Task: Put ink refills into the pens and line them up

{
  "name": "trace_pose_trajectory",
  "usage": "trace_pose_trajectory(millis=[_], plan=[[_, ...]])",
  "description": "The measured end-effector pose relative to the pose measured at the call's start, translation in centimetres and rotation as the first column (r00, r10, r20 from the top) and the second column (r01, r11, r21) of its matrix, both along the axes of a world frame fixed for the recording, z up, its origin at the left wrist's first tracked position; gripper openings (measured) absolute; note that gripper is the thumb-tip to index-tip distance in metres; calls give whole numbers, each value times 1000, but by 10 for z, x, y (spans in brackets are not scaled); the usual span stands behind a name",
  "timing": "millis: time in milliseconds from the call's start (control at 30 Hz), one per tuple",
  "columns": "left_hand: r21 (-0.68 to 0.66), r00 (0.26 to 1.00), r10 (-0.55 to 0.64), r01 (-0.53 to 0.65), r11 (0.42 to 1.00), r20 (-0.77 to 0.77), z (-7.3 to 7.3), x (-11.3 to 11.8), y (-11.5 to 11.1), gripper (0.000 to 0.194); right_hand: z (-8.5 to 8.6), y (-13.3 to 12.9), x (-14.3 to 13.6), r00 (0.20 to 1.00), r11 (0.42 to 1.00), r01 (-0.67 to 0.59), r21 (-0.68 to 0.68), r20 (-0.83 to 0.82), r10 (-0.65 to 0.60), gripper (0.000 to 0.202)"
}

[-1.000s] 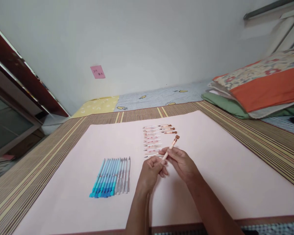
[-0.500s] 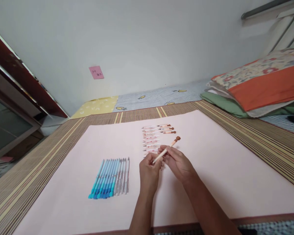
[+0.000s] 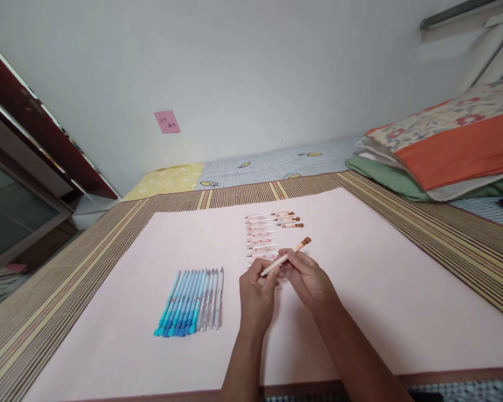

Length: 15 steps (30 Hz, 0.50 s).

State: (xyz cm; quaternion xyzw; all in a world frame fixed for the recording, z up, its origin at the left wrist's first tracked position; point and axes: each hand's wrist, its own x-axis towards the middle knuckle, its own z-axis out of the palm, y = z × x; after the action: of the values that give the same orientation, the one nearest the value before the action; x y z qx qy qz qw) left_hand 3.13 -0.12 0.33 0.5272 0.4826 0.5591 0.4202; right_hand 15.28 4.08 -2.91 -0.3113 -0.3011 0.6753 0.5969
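Observation:
Between both hands is a cream pen (image 3: 285, 257) with a brown cap-like end, tilted up to the right. My left hand (image 3: 256, 287) pinches its lower tip. Closed around its middle, the fingers of my right hand (image 3: 310, 276) keep it above the pale sheet. Just beyond lies a column of thin pinkish-white pens or refills (image 3: 260, 234), its near end hidden by my hands. Beside that column, several cream pens with brown ends (image 3: 291, 219) lie at the upper right. To the left, blue pens (image 3: 182, 301) lie side by side, adjoining a row of clear refill-like sticks (image 3: 212, 298).
A pale pink sheet (image 3: 121, 312) covers much of the striped mat (image 3: 67, 268). Folded bedding with an orange band (image 3: 456, 151) is stacked at the right. A pink note (image 3: 166, 121) is stuck to the wall behind. A glass-fronted cabinet (image 3: 12, 212) stands at the left.
The pen has turned slightly in my fingers and lies a little flatter. Both hands remain in nearly the same place; the whole view has shifted slightly.

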Motion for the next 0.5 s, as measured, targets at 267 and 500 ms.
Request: trace_pose_trajectory(millis=[267,500], plan=[[93,976,59,-40,995,-209,-3,-2,-2,12,2,0,-5,994,997,19,-70,-110,-27,32],[116,979,48,-25,993,-200,-5,0,2,12,5,0,-6,986,992,36,-122,-160,-55,30]])
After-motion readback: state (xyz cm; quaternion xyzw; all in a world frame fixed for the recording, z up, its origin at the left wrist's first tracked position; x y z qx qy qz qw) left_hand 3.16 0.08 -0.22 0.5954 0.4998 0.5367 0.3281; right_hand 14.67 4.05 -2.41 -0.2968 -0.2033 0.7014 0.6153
